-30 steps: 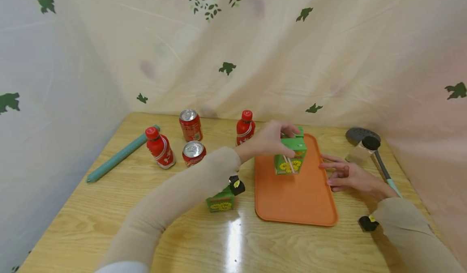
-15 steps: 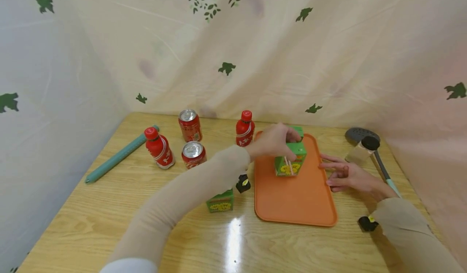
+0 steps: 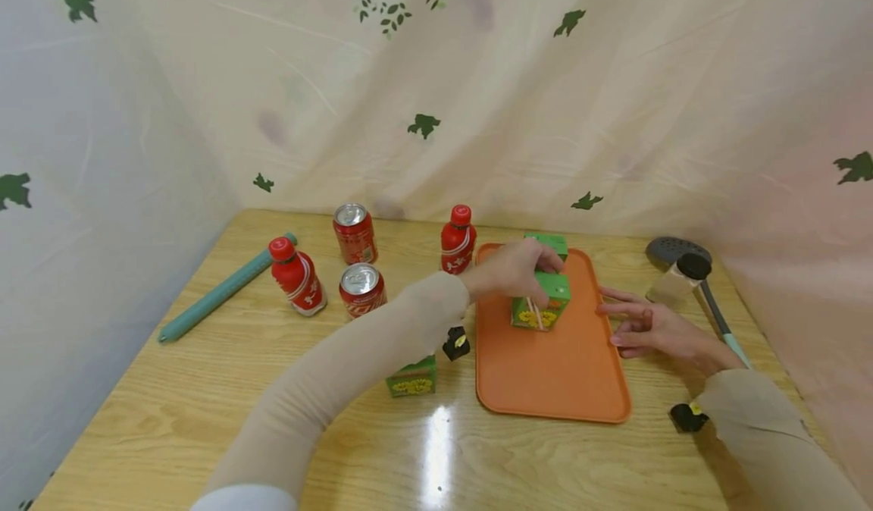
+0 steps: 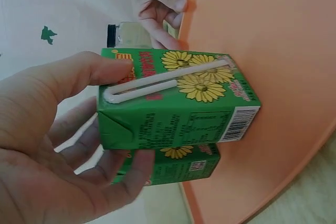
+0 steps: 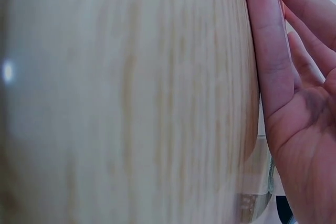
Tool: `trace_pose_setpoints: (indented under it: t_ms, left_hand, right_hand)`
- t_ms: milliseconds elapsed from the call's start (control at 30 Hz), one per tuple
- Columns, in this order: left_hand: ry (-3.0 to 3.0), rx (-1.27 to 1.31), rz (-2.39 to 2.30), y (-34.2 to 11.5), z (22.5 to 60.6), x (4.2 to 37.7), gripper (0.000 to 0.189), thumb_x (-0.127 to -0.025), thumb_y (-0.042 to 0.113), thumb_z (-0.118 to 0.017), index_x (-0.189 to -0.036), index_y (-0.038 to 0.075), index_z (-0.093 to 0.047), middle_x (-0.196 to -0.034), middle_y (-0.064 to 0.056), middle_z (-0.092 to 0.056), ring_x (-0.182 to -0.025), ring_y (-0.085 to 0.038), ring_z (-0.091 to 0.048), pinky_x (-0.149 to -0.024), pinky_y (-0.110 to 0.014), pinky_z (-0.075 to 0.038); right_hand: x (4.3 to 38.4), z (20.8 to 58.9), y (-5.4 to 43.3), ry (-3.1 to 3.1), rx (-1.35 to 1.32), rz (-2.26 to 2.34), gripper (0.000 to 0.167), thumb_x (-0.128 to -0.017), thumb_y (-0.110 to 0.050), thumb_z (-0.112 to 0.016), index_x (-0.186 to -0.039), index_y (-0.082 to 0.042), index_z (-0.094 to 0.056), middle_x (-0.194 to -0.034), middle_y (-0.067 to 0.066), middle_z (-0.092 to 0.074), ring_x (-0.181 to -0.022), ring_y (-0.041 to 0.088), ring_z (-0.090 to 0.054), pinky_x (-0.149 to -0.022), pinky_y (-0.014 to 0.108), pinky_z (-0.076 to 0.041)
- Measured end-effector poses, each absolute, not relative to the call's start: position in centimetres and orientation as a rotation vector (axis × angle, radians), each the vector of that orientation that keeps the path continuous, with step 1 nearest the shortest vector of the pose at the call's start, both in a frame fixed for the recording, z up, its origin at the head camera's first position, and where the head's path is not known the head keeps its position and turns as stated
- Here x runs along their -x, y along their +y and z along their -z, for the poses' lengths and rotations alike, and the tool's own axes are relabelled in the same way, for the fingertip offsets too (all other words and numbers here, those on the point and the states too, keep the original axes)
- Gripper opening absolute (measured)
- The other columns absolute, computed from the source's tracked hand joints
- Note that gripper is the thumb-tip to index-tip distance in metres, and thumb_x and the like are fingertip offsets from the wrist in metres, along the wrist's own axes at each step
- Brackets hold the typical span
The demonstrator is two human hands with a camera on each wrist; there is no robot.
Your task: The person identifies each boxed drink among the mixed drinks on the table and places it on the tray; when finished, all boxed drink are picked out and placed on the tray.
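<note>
My left hand (image 3: 513,270) holds a green drink carton (image 4: 173,98) by its upper part, thumb on the front face beside a white straw and fingers at the other side. Yellow flowers decorate the carton, which stands upright on the orange tray (image 3: 555,378). Just behind it on the tray's far part is a second green carton (image 3: 549,242), partly hidden. At the tray's right rim, my right hand (image 3: 658,329) touches the edge with its fingertips, the fingers (image 5: 270,30) extended. A third green carton (image 3: 412,382) stands on the table, partly covered by my left sleeve.
Two red cans (image 3: 355,234) and two red bottles (image 3: 298,276) stand left of the tray. A teal rod (image 3: 221,291) lies at the table's left edge. On the right are a black-capped jar (image 3: 678,280) and a dark slotted utensil (image 3: 712,310). A curtain hangs behind.
My left hand has lowered the carton slightly toward the tray, bringing more of the rear carton's top into sight. The right hand has stayed at the tray's rim.
</note>
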State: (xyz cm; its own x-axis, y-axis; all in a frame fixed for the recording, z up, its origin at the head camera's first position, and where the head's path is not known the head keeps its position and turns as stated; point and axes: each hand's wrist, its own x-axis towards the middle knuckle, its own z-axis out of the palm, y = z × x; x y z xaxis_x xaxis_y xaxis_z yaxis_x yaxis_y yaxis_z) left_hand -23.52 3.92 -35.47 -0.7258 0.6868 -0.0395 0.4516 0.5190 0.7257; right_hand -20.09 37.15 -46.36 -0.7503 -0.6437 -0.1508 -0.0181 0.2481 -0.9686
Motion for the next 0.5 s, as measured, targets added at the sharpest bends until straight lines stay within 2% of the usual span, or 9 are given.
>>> trace_pose_setpoints:
  t_ms: [233,500]
  left_hand:
    - [2.372,-0.891,-1.022,3.87,34.85,23.36,0.050,-0.078,0.002,-0.083,-0.126,0.002,-0.069,-0.119,-0.004,-0.070,-0.101,-0.008,-0.062,-0.081,-0.012,-0.048]
    - [2.303,-0.842,-1.107,3.34,34.95,23.41,0.049,-0.078,0.001,-0.083,-0.125,0.001,-0.069,-0.117,-0.005,-0.071,-0.098,-0.010,-0.063,-0.082,-0.014,-0.049]
  right_hand:
    - [20.26,46.37,37.28,1.964,0.662,1.561,0.063,-0.096,0.009,-0.061,-0.151,0.012,-0.031,-0.155,-0.023,-0.036,-0.097,0.016,-0.070,-0.077,0.040,-0.060]
    - [20.33,46.84,37.26,1.965,0.683,1.567,0.058,-0.096,0.010,-0.061,-0.147,0.017,-0.034,-0.160,-0.024,-0.026,-0.096,0.016,-0.070,-0.075,0.040,-0.060]
